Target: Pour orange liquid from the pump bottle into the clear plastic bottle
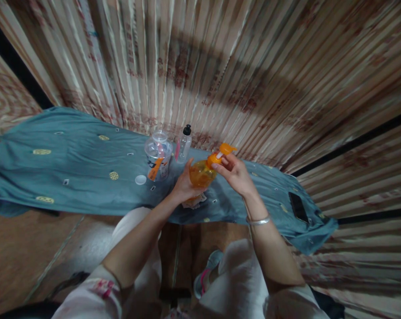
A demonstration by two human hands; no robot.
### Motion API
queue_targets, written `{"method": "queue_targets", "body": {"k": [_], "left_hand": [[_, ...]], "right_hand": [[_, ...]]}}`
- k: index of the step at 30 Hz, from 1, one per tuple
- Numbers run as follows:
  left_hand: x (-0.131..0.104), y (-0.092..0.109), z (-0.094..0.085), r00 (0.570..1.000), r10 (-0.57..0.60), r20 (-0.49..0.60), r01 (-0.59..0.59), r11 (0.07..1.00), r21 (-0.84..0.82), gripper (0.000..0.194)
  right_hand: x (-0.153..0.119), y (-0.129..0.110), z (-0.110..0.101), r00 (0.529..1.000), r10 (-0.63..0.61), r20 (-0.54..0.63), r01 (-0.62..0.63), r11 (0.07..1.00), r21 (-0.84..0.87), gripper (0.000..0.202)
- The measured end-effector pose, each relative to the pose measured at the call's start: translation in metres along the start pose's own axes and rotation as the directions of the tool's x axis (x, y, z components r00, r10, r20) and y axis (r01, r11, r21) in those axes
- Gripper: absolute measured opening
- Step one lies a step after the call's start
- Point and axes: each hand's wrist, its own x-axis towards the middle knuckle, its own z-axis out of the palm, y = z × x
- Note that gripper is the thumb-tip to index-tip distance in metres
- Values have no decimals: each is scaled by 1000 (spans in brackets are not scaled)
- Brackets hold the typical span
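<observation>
A pump bottle (203, 173) of see-through amber plastic tilts to the right over the cloth-covered table. My left hand (184, 184) is wrapped round its body from the left. At the neck, the fingers of my right hand (234, 173) close on the orange pump top (216, 158), whose spout points right. Under the bottle lies a crumpled pale tissue or wrapper (194, 201), partly hidden by my left hand. Left of the bottle stands a clear plastic cup (158, 155) with an orange and black print. Behind stands a small clear bottle (184, 146) with a black cap.
A small white round lid (141, 180) lies beside the cup. Toward the right end of the blue-green cloth (87, 177) rests a black phone (298, 207). A pleated, patterned curtain (200, 66) hangs right behind the table, with dark poles at both sides.
</observation>
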Motion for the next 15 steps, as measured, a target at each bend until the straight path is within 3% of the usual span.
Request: {"method": "queue_targets", "body": {"k": [10, 15], "left_hand": [[-1, 2, 0, 1000, -23, 0, 23, 999, -33, 113], [-2, 5, 0, 1000, -16, 4, 16, 998, -62, 110]], "right_hand": [[0, 1, 5, 995, -24, -96, -4, 960, -279, 36], [-2, 0, 7, 992, -11, -129, -30, 951, -308, 40]]}}
